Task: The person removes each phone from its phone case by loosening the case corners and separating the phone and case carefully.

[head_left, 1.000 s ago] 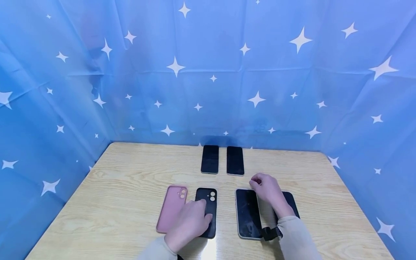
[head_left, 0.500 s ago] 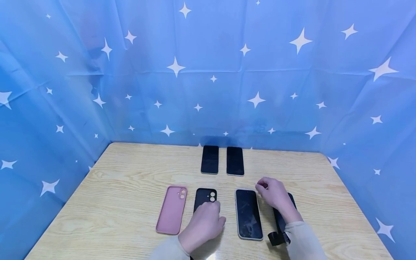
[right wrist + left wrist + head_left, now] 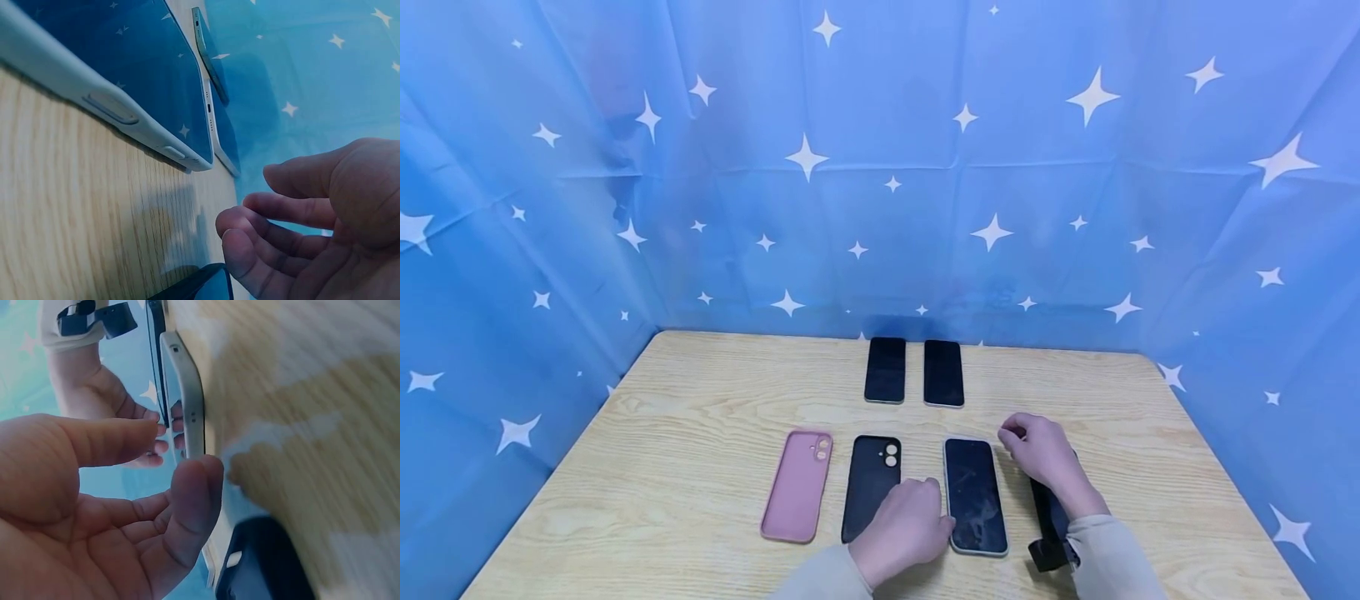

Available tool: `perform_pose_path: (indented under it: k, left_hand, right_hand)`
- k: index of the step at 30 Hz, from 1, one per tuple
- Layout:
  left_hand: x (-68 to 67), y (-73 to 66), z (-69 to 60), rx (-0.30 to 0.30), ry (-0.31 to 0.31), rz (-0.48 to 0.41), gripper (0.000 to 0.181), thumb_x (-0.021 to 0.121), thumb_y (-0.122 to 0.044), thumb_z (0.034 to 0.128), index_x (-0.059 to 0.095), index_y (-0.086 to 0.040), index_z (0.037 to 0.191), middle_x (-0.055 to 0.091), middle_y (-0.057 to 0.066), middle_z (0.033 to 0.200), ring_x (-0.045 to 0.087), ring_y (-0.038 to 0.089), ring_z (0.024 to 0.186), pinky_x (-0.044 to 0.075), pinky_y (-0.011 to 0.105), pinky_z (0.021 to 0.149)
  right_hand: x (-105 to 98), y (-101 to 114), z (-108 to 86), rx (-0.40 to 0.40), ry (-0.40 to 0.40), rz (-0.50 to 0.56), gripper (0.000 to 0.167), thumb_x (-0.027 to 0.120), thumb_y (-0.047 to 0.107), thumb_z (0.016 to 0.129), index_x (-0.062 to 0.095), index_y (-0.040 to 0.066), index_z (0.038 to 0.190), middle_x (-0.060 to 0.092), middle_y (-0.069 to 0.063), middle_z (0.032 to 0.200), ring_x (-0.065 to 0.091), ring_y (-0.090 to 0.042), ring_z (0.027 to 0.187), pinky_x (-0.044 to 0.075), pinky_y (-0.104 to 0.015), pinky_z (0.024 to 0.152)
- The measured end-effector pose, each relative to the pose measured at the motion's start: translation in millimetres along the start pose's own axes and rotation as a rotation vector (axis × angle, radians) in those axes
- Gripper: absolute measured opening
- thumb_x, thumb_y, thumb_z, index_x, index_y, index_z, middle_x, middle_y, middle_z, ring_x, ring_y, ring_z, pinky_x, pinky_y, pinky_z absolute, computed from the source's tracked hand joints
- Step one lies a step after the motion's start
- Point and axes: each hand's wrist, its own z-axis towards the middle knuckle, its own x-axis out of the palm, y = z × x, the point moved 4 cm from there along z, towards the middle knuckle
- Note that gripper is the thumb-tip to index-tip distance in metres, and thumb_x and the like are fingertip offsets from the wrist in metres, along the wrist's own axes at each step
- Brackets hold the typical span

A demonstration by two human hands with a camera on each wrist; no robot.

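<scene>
Fingers [image 3: 197,497] loosely bent, released: left hand [image 3: 904,527] beside white-rimmed phone [image 3: 976,497]; right hand [image 3: 1051,462] near black-rimmed phone [image 3: 215,289].

A pale-edged phone [image 3: 976,498] lies between the hands [image 3: 908,523] [image 3: 1045,456] (a pink case [image 3: 796,492] farther left).

smooth wood-grain table [image 3: 685,467], glossy-screened pale-edged near phone [image 3: 975,497], matt black case [image 3: 867,487], smooth plastic-looking pink case [image 3: 797,490], creased cloth curtain [image 3: 880,100] with soft sheen
</scene>
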Motion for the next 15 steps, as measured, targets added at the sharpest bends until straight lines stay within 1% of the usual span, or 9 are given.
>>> perform_pose_path:
  k: [2, 3, 5, 7, 10, 12, 15]
  left_hand:
    - [3.9, -3.3, 2.4, -0.013, 0.018, 0.010, 0.028, 0.076, -0.028, 0.0893, 0.065, -0.003, 0.084, 0.063, 0.008, 0.071, 0.064, 0.020, 0.065, 0.054, 0.032, 0.056]
    - [5.5, -4.6, 3.6, -0.016, 0.028, 0.008, 0.027, 0.075, -0.028, 0.0896, 0.066, -0.003, 0.083, 0.063, 0.008, 0.071, 0.063, 0.019, 0.064, 0.053, 0.031, 0.055]
    - [7.9, -7.4, 5.6, -0.015, 0.046, 0.002, 0.025, 0.074, -0.024, 0.0898, 0.065, -0.004, 0.078, 0.061, 0.006, 0.068, 0.059, 0.017, 0.060, 0.049, 0.029, 0.051]
    - [9.6, -9.7, 7.2, -0.012, 0.061, -0.018, 0.025, 0.071, -0.017, 0.0888, 0.061, -0.007, 0.068, 0.057, 0.003, 0.062, 0.053, 0.015, 0.053, 0.043, 0.027, 0.044]
    - [11.7, -12.1, 8.8, -0.023, 0.075, -0.053, 0.035, 0.068, -0.009, 0.0839, 0.048, -0.013, 0.056, 0.046, -0.001, 0.053, 0.044, 0.014, 0.046, 0.033, 0.026, 0.038]
    - [12.6, -13.1, 9.8, -0.045, 0.078, -0.079, 0.039, 0.067, -0.006, 0.0807, 0.042, -0.016, 0.053, 0.042, -0.003, 0.051, 0.042, 0.014, 0.044, 0.029, 0.026, 0.036]
    - [13.9, -13.9, 11.8, -0.069, 0.078, -0.102, 0.040, 0.067, -0.005, 0.0782, 0.039, -0.017, 0.052, 0.041, -0.003, 0.050, 0.042, 0.015, 0.043, 0.029, 0.026, 0.036]
  right_hand:
    - [0, 0, -0.2, -0.002, -0.001, 0.000, 0.016, 0.064, 0.014, 0.101, 0.073, 0.001, 0.104, 0.072, -0.006, 0.089, 0.067, -0.025, 0.084, 0.056, -0.041, 0.066]
    - [0, 0, -0.3, -0.003, -0.002, 0.000, 0.016, 0.064, 0.014, 0.100, 0.073, 0.001, 0.104, 0.072, -0.006, 0.089, 0.067, -0.025, 0.084, 0.056, -0.041, 0.066]
    - [0, 0, -0.5, -0.002, -0.002, 0.000, 0.016, 0.064, 0.014, 0.101, 0.073, 0.001, 0.104, 0.072, -0.006, 0.088, 0.067, -0.024, 0.083, 0.056, -0.040, 0.066]
    - [1, -1, -0.8, 0.001, -0.001, 0.002, 0.016, 0.064, 0.014, 0.101, 0.073, 0.001, 0.104, 0.072, -0.005, 0.088, 0.066, -0.024, 0.082, 0.056, -0.040, 0.065]
    - [1, -1, -1.2, 0.003, -0.001, 0.005, 0.016, 0.063, 0.014, 0.101, 0.072, 0.001, 0.105, 0.072, -0.005, 0.088, 0.066, -0.023, 0.082, 0.055, -0.039, 0.065]
    - [0, -1, -1.3, 0.000, -0.004, 0.010, 0.017, 0.063, 0.013, 0.100, 0.072, 0.000, 0.105, 0.072, -0.006, 0.090, 0.067, -0.024, 0.083, 0.056, -0.040, 0.066]
    - [0, -2, -1.2, -0.003, -0.009, 0.015, 0.018, 0.063, 0.013, 0.100, 0.071, -0.002, 0.107, 0.073, -0.008, 0.093, 0.068, -0.026, 0.085, 0.057, -0.041, 0.068]
